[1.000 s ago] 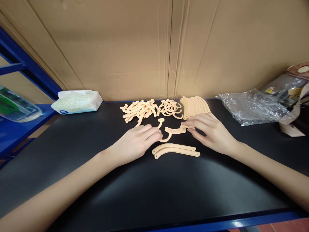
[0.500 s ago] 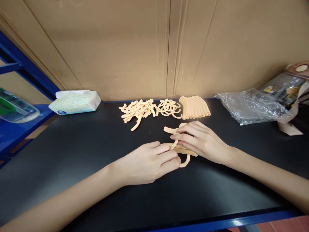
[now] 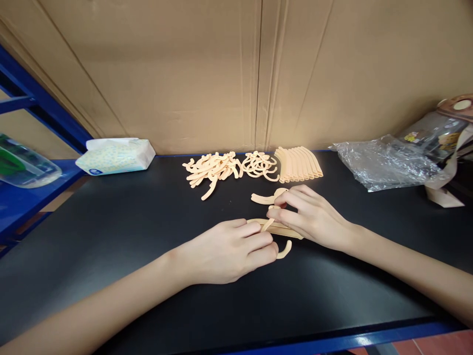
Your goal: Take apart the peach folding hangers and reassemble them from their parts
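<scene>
I'm watching two bare hands at work over a black table [image 3: 166, 315]. The left hand [image 3: 232, 251] is curled snugly round a hook [image 3: 284, 250], its fingers bent in with barely a gap; one pale, curved end pokes out past the fingertips on the right, just above the tabletop. Another end sticks up between the two hands, though the fingers hide the middle, so I can't tell whether it's all one piece. The right hand [image 3: 318, 217] has its fingertips drawn in at that upper end, almost together; whether it pinches it or merely touches, I can't tell.

Beneath the fingertips lie two long strips [image 3: 286, 230], side by side, partly covered. Just behind them, short pieces [image 3: 262, 199] run in under the right hand. Farther back, in front of the cardboard [image 3: 166, 74], sit a jumbled heap [image 3: 214, 167], a tangle of thin curves [image 3: 256, 165] and a neat row of strips [image 3: 301, 165]. Tissues [image 3: 116, 158] stand off to the left, crinkled plastic [image 3: 388, 162] to the right
</scene>
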`<state>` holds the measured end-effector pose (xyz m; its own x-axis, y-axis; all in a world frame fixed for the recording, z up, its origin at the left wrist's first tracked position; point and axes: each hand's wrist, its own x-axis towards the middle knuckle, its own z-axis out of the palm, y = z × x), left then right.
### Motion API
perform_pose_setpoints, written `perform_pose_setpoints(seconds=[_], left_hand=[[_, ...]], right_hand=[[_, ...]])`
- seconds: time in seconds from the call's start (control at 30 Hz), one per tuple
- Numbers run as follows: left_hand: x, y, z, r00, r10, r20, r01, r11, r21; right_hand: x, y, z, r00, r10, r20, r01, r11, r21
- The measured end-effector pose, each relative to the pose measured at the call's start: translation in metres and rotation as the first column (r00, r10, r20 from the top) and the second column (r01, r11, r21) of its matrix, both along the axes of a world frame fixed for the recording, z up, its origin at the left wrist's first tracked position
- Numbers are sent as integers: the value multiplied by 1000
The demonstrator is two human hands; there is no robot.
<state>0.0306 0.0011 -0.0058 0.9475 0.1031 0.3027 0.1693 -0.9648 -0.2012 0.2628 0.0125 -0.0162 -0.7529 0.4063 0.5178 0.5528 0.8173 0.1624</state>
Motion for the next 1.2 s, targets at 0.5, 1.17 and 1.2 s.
perform_pose_setpoints(seconds=[0.5,1.17,1.2], left_hand=[[-10,18,0,989,115,97,-111,993,-37],[-11,21,0,955,217,201,-213,976,-44],[-12,21,0,945,238,223,-229,971,-68]], right_hand=[[2,-1,2,995,-82,-49,79,995,-59],[-7,-10,17,821,-443,-360,-238,308,-921],[-6,-9,17,798,-467,-381,-267,293,-918]])
